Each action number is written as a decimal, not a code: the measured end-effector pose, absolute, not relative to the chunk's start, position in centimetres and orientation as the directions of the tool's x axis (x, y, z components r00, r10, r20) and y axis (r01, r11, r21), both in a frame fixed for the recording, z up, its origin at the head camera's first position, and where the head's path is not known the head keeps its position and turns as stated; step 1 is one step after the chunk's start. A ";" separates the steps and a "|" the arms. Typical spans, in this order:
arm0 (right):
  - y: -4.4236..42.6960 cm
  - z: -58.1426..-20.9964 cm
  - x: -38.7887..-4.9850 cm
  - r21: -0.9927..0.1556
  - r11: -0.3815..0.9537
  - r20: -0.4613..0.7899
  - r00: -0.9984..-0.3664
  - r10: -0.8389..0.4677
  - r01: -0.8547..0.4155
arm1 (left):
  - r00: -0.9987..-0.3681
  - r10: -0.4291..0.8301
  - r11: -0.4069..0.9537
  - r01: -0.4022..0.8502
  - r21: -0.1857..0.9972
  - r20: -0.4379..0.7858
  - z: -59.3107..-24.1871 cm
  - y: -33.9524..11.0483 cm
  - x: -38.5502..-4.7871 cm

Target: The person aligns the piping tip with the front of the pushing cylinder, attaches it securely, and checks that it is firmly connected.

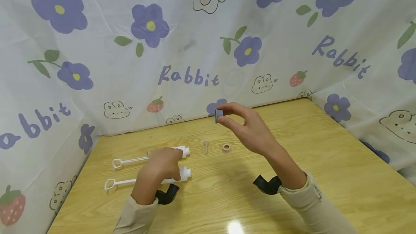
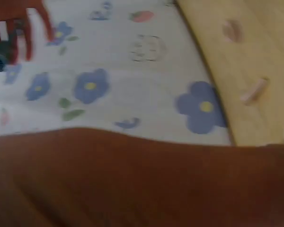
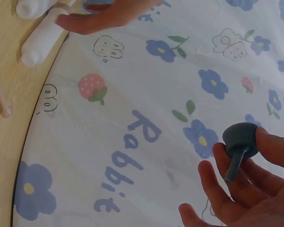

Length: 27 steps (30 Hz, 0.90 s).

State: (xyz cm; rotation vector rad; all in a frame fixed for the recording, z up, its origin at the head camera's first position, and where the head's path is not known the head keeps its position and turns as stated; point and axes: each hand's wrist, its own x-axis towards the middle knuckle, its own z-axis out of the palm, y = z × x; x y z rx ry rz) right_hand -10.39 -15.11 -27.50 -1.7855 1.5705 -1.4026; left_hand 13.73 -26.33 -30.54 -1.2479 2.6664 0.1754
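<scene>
My right hand [image 1: 251,127] is raised above the table, pinching a small blue-grey cap [image 1: 219,115] between thumb and fingertips. In the right wrist view, the cap [image 3: 240,137] is rounded, with a thin stem [image 3: 234,165] sticking out of it. Lower on the left, my left hand [image 1: 159,165] reaches over two white tubes [image 1: 186,173], each with a narrow neck. Its fingers look extended in the right wrist view, close to one white tube [image 3: 40,40]; whether they touch it is unclear. A thin white rod ending in a hexagonal loop [image 1: 110,184] runs out past the hand from each tube.
A beige pin [image 1: 206,146] and a beige ring [image 1: 226,148] lie on the wooden table [image 1: 292,147] between the hands. Patterned cloth [image 1: 188,53] walls the back and both sides. A black curved piece [image 1: 267,185] is worn at each wrist.
</scene>
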 end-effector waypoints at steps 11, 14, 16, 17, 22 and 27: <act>-15.2 -27.8 -10.3 -0.795 -0.301 0.417 -0.113 -0.902 -0.527 | -0.605 -0.746 0.624 -0.781 0.026 -0.278 -32.9 -27.8 13.9; -15.3 -27.6 -10.3 -0.791 -0.301 0.418 -0.111 -0.902 -0.533 | -0.647 -0.739 0.652 -0.757 0.044 -0.188 -31.8 -27.4 14.4; -15.4 -27.5 -10.3 -0.791 -0.300 0.415 -0.108 -0.903 -0.533 | -0.688 -0.720 0.686 -0.726 0.057 -0.091 -30.9 -27.0 14.8; -15.5 -27.5 -10.3 -0.792 -0.298 0.413 -0.107 -0.904 -0.533 | -0.705 -0.709 0.702 -0.709 0.069 -0.027 -30.4 -26.8 14.9; -15.7 -27.6 -10.6 -0.785 -0.301 0.414 -0.098 -0.905 -0.541 | -0.695 -0.627 0.768 -0.628 0.128 0.352 -28.4 -26.0 14.8; -15.8 -27.8 -11.3 -0.783 -0.295 0.411 -0.099 -0.906 -0.548 | -0.571 -0.520 0.793 -0.599 0.111 0.635 -27.4 -26.1 14.5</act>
